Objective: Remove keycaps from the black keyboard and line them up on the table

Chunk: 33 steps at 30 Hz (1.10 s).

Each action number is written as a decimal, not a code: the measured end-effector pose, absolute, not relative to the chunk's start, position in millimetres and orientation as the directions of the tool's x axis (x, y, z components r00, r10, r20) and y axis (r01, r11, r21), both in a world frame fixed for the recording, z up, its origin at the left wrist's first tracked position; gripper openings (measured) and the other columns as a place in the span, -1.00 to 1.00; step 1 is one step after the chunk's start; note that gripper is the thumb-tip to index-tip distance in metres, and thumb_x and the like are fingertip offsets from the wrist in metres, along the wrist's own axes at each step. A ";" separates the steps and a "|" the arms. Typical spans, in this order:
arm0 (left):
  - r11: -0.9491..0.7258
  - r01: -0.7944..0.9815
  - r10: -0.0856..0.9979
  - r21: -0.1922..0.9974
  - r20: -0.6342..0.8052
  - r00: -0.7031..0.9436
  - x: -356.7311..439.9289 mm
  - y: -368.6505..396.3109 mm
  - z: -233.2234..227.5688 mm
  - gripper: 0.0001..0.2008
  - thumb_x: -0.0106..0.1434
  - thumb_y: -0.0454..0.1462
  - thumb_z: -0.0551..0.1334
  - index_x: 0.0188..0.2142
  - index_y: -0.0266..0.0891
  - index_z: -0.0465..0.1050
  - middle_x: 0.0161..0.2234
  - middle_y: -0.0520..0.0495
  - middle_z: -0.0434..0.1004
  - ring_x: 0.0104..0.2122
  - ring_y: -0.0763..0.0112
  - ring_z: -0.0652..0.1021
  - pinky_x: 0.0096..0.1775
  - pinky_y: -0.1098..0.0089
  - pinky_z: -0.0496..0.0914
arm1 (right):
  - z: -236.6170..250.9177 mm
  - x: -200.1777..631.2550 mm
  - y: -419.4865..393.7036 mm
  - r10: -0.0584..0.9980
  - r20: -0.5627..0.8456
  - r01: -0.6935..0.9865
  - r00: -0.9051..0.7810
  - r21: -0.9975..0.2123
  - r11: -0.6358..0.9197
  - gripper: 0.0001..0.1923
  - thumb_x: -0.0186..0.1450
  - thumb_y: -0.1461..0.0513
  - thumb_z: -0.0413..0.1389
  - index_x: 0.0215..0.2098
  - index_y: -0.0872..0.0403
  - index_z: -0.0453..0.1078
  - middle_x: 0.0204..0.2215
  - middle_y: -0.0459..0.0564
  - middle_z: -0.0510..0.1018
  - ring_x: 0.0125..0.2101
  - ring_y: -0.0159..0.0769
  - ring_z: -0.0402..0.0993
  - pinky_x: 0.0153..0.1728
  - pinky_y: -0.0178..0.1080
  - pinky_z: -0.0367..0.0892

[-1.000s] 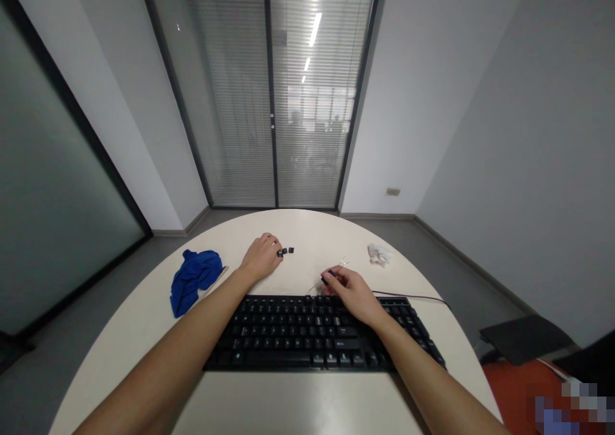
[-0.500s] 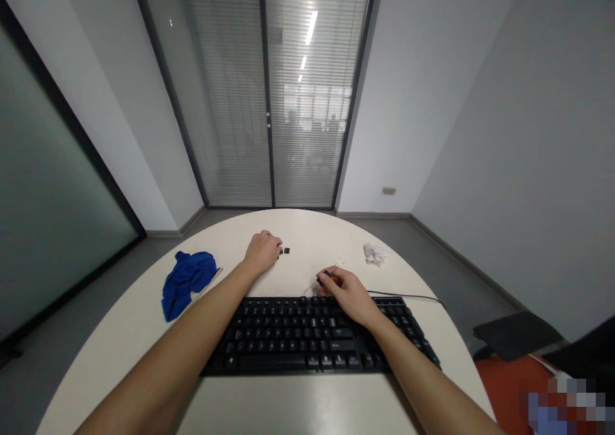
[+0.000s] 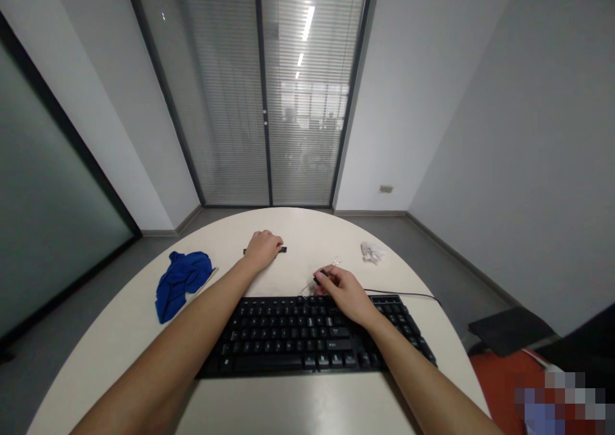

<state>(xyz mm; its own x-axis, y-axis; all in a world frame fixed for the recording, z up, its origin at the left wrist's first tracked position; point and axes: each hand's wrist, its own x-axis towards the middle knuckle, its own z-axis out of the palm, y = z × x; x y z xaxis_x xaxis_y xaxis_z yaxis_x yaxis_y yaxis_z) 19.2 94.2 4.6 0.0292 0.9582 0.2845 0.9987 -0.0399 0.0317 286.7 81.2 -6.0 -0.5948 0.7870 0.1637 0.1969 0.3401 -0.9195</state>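
My left hand [image 3: 264,249] rests on the far side of the table, fingers curled down at a small black keycap [image 3: 283,249]. Another dark piece [image 3: 245,251] shows just left of that hand; whatever lies under the palm is hidden. Above the back edge of the black keyboard [image 3: 283,329], my right hand [image 3: 342,287] pinches a small black piece [image 3: 321,276] that looks like a keycap. Thin wire [image 3: 306,287] sticks out beside these fingers, and a clear, wiry bit [image 3: 337,261] shows behind them; their form is hard to make out.
A crumpled blue cloth [image 3: 185,281] lies at the left of the round white table [image 3: 307,230]. White crumpled tissue [image 3: 372,252] is at the right. The keyboard cable [image 3: 403,293] runs toward the right edge. A red chair [image 3: 494,377] stands beyond it.
The small gap between the keycap at my left fingers and the one to its right has closed. A dark piece now shows left of that hand. My right hand keeps its pinch.
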 end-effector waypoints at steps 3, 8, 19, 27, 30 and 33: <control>-0.046 0.999 0.957 0.030 0.288 0.035 20.5 95.0 3.3 -0.80 0.29 -0.27 0.17 -0.21 -0.13 0.60 -0.25 -0.14 0.63 -0.11 0.13 0.50 -0.10 0.20 0.29 | -6.0 286.5 81.1 0.786 0.162 0.198 -0.597 -0.919 0.341 -0.61 0.34 -0.06 0.05 -0.26 0.09 0.45 -0.47 -0.05 0.58 -0.40 -0.25 0.51 -0.29 -0.25 0.37; -0.052 0.998 0.952 0.036 0.302 0.038 19.3 93.9 3.4 -0.77 0.32 -0.25 0.14 -0.18 -0.15 0.58 -0.24 -0.15 0.62 -0.10 0.10 0.50 -0.08 0.17 0.29 | -8.2 285.9 81.9 0.786 0.160 0.191 -0.597 -0.923 0.333 -0.61 0.33 -0.06 0.05 -0.24 0.09 0.45 -0.44 -0.04 0.58 -0.40 -0.25 0.52 -0.30 -0.24 0.38; -0.221 0.975 0.922 -0.004 0.325 0.210 -2.9 63.8 5.0 -0.79 0.18 -0.18 0.24 -0.20 -0.17 0.51 -0.15 -0.14 0.56 -0.03 0.11 0.43 0.04 0.14 0.22 | -12.8 285.3 84.9 0.785 0.152 0.205 -0.600 -0.920 0.334 -0.58 0.33 -0.07 0.05 -0.22 0.11 0.44 -0.45 -0.03 0.57 -0.40 -0.24 0.52 -0.30 -0.24 0.39; -0.201 0.979 0.921 -0.034 0.334 0.200 -1.1 67.4 -0.5 -0.87 0.25 -0.26 0.19 -0.26 -0.16 0.52 -0.18 -0.12 0.56 -0.05 0.13 0.42 -0.02 0.16 0.25 | -11.6 285.7 84.3 0.786 0.166 0.205 -0.595 -0.914 0.349 -0.59 0.34 -0.07 0.05 -0.24 0.10 0.44 -0.45 -0.04 0.57 -0.40 -0.24 0.52 -0.29 -0.23 0.38; -0.157 0.987 0.927 -0.025 0.342 0.156 0.0 69.8 -1.7 -0.88 0.24 -0.27 0.20 -0.26 -0.16 0.52 -0.19 -0.13 0.56 -0.06 0.12 0.42 -0.03 0.16 0.25 | -11.1 285.8 84.0 0.788 0.165 0.211 -0.593 -0.913 0.350 -0.60 0.34 -0.07 0.05 -0.24 0.10 0.45 -0.46 -0.04 0.58 -0.40 -0.24 0.52 -0.29 -0.23 0.38; -0.133 0.991 0.929 -0.008 0.348 0.127 -0.4 71.4 -2.6 -0.88 0.24 -0.27 0.21 -0.27 -0.17 0.53 -0.20 -0.12 0.57 -0.07 0.12 0.43 -0.04 0.17 0.26 | -11.4 285.6 83.9 0.789 0.165 0.217 -0.592 -0.910 0.354 -0.60 0.34 -0.07 0.05 -0.24 0.10 0.45 -0.46 -0.04 0.58 -0.41 -0.24 0.52 -0.29 -0.23 0.38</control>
<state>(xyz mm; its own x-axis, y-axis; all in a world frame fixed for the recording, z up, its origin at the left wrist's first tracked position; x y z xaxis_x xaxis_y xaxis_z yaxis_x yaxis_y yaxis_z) -0.4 71.4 -2.6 0.1271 0.9289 0.3479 0.9911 -0.1327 -0.0077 285.6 83.9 -11.4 -0.5922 0.7887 0.1651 0.2172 0.3536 -0.9098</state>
